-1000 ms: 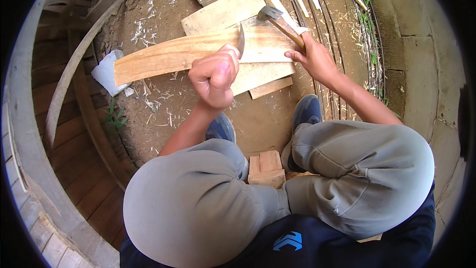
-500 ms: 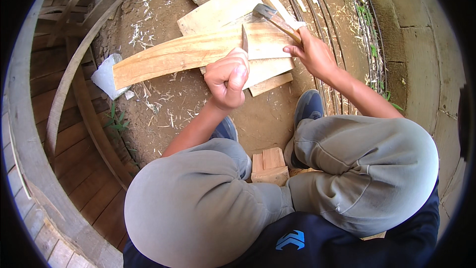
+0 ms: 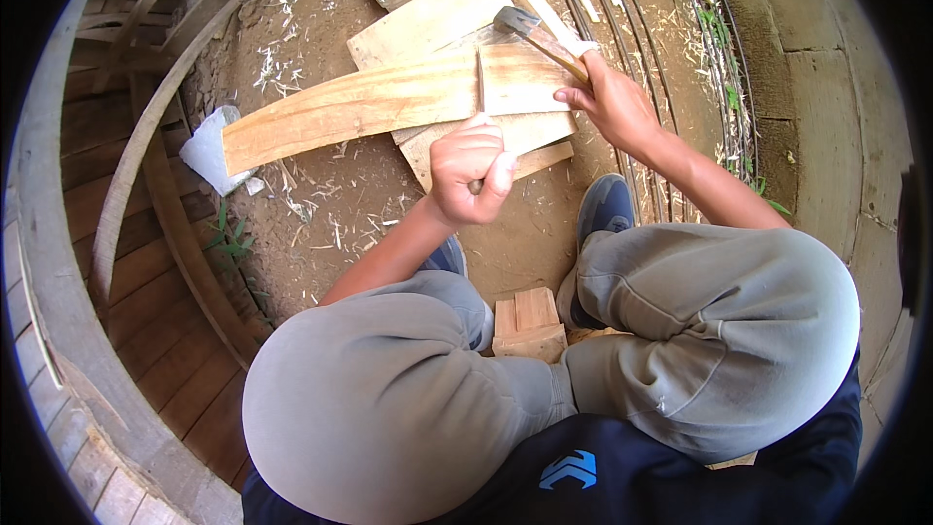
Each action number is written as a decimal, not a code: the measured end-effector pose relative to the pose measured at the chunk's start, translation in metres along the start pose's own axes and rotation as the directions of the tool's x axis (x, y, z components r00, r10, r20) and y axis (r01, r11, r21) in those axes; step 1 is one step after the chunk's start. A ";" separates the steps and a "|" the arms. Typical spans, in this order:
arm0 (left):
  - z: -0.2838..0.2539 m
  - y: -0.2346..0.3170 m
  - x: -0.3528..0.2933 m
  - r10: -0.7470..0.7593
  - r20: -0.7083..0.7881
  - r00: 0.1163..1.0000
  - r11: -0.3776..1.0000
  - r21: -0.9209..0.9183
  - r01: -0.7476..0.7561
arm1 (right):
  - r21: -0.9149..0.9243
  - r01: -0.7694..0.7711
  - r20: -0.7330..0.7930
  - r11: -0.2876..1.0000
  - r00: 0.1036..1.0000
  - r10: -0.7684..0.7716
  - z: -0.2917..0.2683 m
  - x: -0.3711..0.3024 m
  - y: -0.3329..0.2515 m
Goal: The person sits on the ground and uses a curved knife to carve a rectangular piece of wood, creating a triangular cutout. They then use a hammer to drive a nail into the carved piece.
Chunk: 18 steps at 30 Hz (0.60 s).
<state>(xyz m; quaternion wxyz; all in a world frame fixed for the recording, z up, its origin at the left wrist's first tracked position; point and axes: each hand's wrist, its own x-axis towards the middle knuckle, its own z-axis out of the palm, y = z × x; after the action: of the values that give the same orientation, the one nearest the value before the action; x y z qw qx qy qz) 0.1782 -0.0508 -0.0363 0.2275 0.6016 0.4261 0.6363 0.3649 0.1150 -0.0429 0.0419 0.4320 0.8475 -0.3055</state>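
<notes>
My left hand (image 3: 471,170) is closed in a fist around the handle of a narrow-bladed handsaw (image 3: 480,83). The blade, seen almost edge-on, lies across a long curved wooden plank (image 3: 360,100). Near the plank's right end, my right hand (image 3: 617,102) grips the wooden handle of a hatchet (image 3: 554,55), its thumb against the plank. The hatchet's dark metal head points away to the left, over the plank's far edge. Flat boards (image 3: 437,15) lie under the plank, and its left end reaches over a whitish block (image 3: 207,148).
Wood shavings litter the brown dirt. Dark rods (image 3: 622,29) run along the ground at right, beside a concrete edge (image 3: 821,117). A curved wooden framework (image 3: 146,165) stands at left. Between my shoes sits a small wooden block (image 3: 530,321).
My left hand has moved toward me and slightly right, showing more of the saw blade over the plank. My right hand and the plank have stayed nearly still.
</notes>
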 end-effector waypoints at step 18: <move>0.016 0.004 -0.003 0.001 -0.039 0.999 0.995 0.099 0.003 | 0.119 0.227 -0.168 0.967 0.964 -0.206 -0.032 -0.015 -0.030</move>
<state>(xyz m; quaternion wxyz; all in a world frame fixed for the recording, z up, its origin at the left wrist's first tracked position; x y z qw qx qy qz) 0.1954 -0.0507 -0.0358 0.1891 0.5993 0.4619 0.6259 0.3578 0.1094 0.0026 -0.0875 0.3608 0.8674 -0.3313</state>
